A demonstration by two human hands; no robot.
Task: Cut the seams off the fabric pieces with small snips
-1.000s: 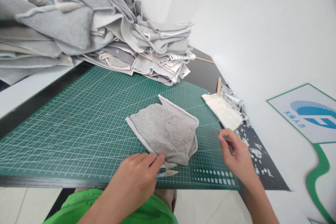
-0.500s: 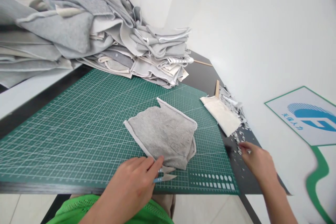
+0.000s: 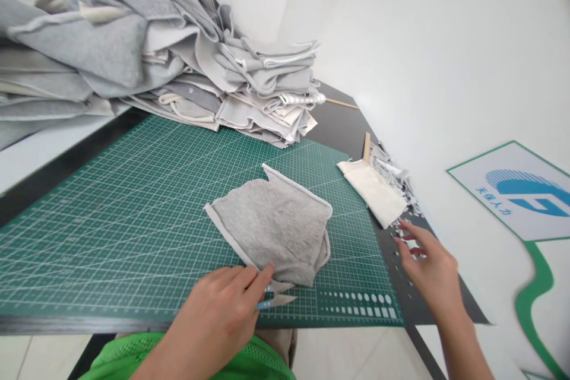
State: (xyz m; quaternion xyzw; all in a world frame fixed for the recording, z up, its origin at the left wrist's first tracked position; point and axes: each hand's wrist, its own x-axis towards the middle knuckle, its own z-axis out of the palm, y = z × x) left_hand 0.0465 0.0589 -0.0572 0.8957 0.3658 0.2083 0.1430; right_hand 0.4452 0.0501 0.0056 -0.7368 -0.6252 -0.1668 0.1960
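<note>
My left hand (image 3: pixel 229 300) is closed around a pair of thread snips (image 3: pixel 278 298) with blue handles, its blades pointing right and lying apart. The same hand's index finger touches the lower edge of a grey fabric piece (image 3: pixel 276 225) with white edging, which lies flat on the green cutting mat (image 3: pixel 133 214). My right hand (image 3: pixel 430 261) is over the dark table strip right of the mat, thumb and fingers apart, with nothing seen between them. Small white and grey scraps (image 3: pixel 403 236) lie beneath and around its fingers. Just beyond the fingertips is a folded cream cloth (image 3: pixel 376 193).
A large heap of grey and cream fabric (image 3: pixel 116 41) fills the back left, with a folded stack (image 3: pixel 271 89) at its right end. More trimmings (image 3: pixel 392 172) lie beside a wooden stick (image 3: pixel 366 147). A white wall with a sign (image 3: pixel 516 190) borders the right side.
My right hand's fingers have spread from a pinch over the scraps and moved slightly up. My left hand stays with the snips at the fabric's edge. The whole view has shifted slightly.
</note>
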